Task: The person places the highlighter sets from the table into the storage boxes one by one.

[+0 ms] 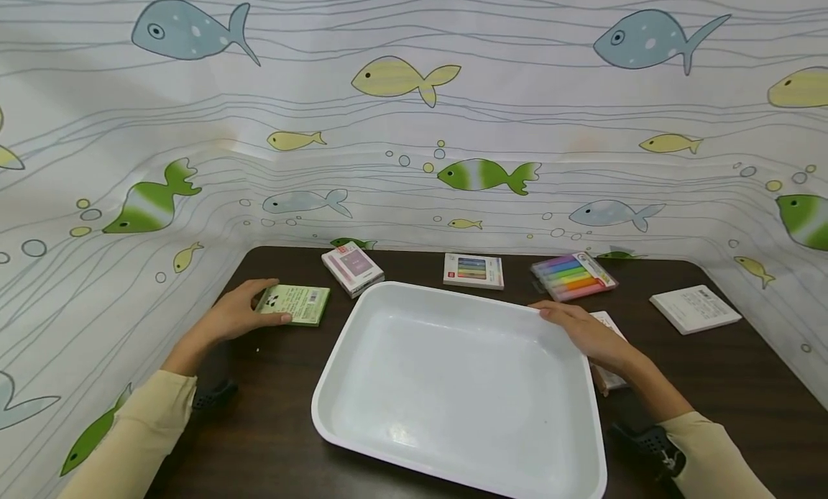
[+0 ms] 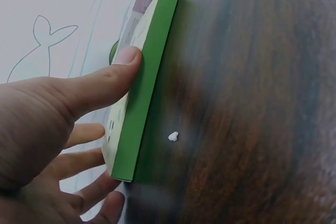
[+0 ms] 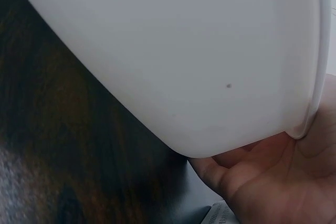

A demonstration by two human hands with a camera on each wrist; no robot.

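Observation:
My left hand (image 1: 239, 314) is at the left end of a flat green box (image 1: 304, 305) with print and a barcode on top. In the left wrist view the thumb (image 2: 126, 59) lies against the box's near long edge, while the fingers reach round its far side, partly hidden. My right hand (image 1: 591, 336) grips the far right corner of a large white tray (image 1: 453, 391), whose inside is bare. In the right wrist view the palm and curled fingers (image 3: 262, 174) are against the outside of that corner, below its rim.
Along the back of the dark table (image 1: 252, 427) lie a purple-and-white box (image 1: 352, 267), a box picturing coloured sticks (image 1: 474, 270) and a clear case of coloured markers (image 1: 572, 276). A white box (image 1: 695, 309) lies at the right. Another box (image 1: 610, 379) is partly hidden under my right hand.

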